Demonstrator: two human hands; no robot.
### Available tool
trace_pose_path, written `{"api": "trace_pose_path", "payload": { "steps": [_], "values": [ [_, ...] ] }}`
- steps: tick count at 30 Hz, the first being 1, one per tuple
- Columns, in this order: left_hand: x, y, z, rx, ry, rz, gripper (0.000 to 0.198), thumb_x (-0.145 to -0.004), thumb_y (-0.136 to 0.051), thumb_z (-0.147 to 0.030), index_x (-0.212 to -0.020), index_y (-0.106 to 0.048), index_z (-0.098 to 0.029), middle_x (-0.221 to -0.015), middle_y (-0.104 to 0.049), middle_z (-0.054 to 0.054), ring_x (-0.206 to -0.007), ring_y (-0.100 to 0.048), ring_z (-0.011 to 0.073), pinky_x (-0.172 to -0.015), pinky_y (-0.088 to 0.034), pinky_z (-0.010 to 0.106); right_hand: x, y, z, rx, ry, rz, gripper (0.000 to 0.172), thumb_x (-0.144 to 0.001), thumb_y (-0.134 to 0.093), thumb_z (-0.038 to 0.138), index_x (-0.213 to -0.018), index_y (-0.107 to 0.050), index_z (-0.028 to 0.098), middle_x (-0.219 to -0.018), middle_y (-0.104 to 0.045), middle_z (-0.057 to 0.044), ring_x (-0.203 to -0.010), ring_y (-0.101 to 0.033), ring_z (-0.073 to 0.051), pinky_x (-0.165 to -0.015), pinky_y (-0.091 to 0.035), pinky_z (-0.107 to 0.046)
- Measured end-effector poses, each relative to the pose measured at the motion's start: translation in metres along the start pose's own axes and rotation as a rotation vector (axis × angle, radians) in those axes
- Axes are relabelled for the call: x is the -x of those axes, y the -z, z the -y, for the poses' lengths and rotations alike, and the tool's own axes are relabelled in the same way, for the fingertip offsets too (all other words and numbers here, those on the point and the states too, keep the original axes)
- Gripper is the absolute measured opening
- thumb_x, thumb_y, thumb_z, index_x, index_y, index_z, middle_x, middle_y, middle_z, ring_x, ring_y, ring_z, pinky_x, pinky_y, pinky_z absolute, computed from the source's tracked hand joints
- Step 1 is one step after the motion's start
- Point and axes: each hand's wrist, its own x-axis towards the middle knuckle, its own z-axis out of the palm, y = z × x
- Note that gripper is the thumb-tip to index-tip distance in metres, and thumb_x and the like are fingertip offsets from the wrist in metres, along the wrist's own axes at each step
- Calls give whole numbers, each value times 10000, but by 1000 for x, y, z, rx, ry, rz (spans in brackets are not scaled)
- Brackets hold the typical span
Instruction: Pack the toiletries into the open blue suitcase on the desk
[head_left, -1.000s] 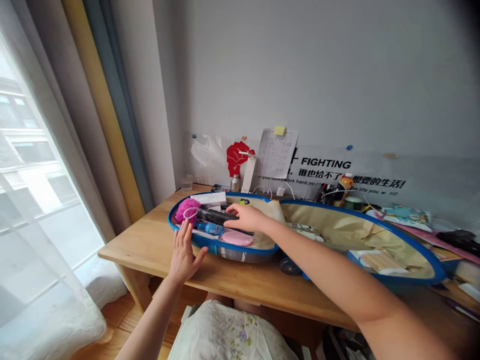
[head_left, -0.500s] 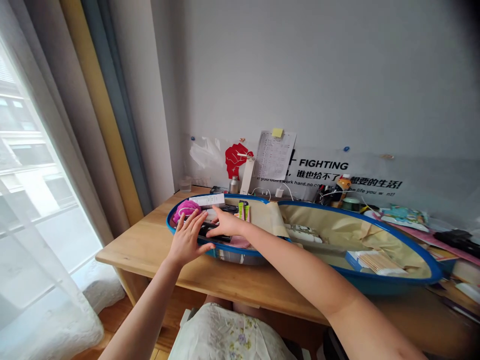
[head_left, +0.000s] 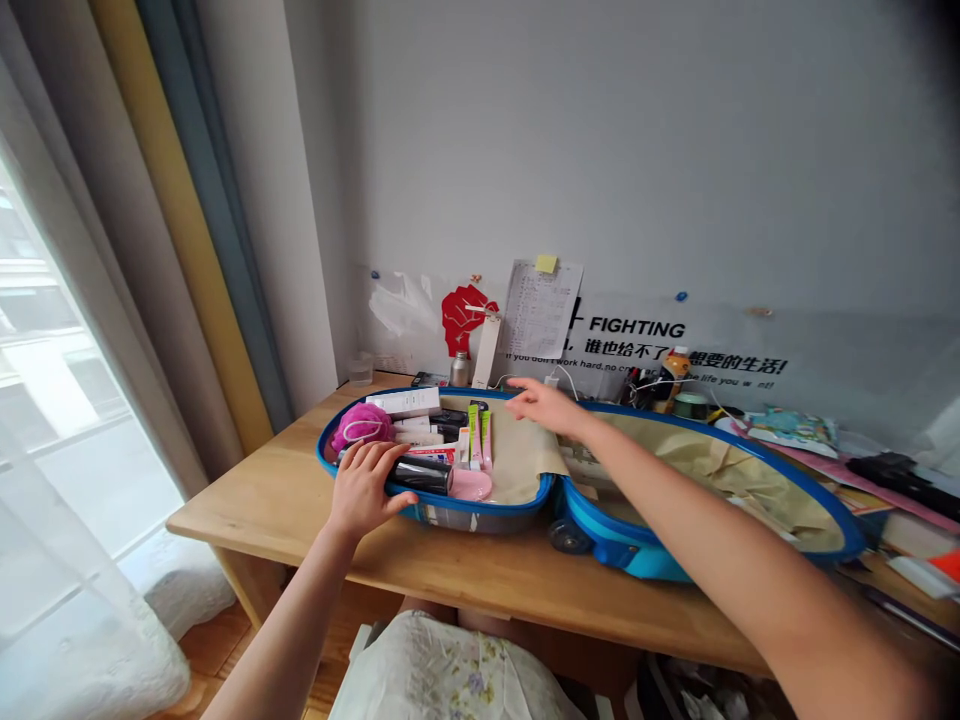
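Note:
An open suitcase with a blue rim [head_left: 517,503] lies on the desk. My left hand [head_left: 367,488] rests at the near left of its left half, over the end of a black cylinder [head_left: 424,475], thumb spread from the fingers. Next to it is a purple bath puff [head_left: 362,425]. Toothbrush-like green and pink packs [head_left: 480,438], a pink oval item [head_left: 471,486] and a white box [head_left: 405,402] lie in the same half. My right hand [head_left: 551,408] hovers above the suitcase's middle, holding nothing, index finger stretched out to the left.
The suitcase's right half [head_left: 667,440] is partly hidden by my right forearm. Behind stand a metal bottle [head_left: 460,369], an orange bottle [head_left: 675,372] and a white upright box [head_left: 487,350]. Wrapped packs [head_left: 791,430] and black items lie at the desk's right. A curtain [head_left: 187,200] hangs left.
My right hand has lifted from the packed items and moved right, above the suitcase's middle. My left hand has stayed near the black cylinder. The view has shifted slightly.

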Motion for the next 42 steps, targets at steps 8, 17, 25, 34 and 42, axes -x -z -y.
{"api": "trace_pose_path", "payload": {
  "steps": [8, 17, 25, 34, 42],
  "values": [
    [6, -7, -1, -22, -29, -111, 670, -906, -293, -707, -1134, -645, -185, -1094, -706, 102, -1020, -610, 281, -969, -366, 423, 35, 105, -108, 622, -234, 25, 356, -864, -570, 375, -1155, -669, 196, -947, -751, -87, -822, -709, -217, -758, -546, -323],
    [15, -12, -5, -21, 48, -137, 482, -938, -370, -514, -1210, -609, -196, -1165, -685, 103, -1111, -586, 284, -1056, -317, 452, 37, 92, -149, 880, -227, 271, 382, -719, -670, 173, -1097, -723, 194, -1201, -690, -148, -1090, -652, -326, -898, -505, -385],
    [16, -13, -5, -18, 56, -144, 455, -927, -390, -479, -1213, -610, -202, -1176, -683, 97, -1127, -580, 279, -1067, -313, 445, 15, 76, -159, 961, -212, 403, 389, -692, -647, 177, -1075, -712, 201, -1097, -726, -121, -1014, -676, -299, -837, -513, -377],
    [15, -12, -8, 3, 99, -131, 453, -924, -382, -479, -1204, -616, -211, -1179, -682, 87, -1127, -583, 272, -1084, -298, 443, 13, 80, -164, 915, -220, 383, 169, -608, -687, 177, -775, -707, 199, -858, -732, -86, -830, -690, -257, -753, -516, -335],
    [15, -12, -8, 21, 118, -116, 448, -915, -390, -471, -1208, -618, -218, -1182, -681, 88, -1129, -585, 276, -1083, -295, 450, 17, 80, -160, 889, -225, 284, 167, -596, -693, 136, -735, -657, 222, -826, -708, -115, -785, -674, -257, -696, -490, -339]
  ]
}}
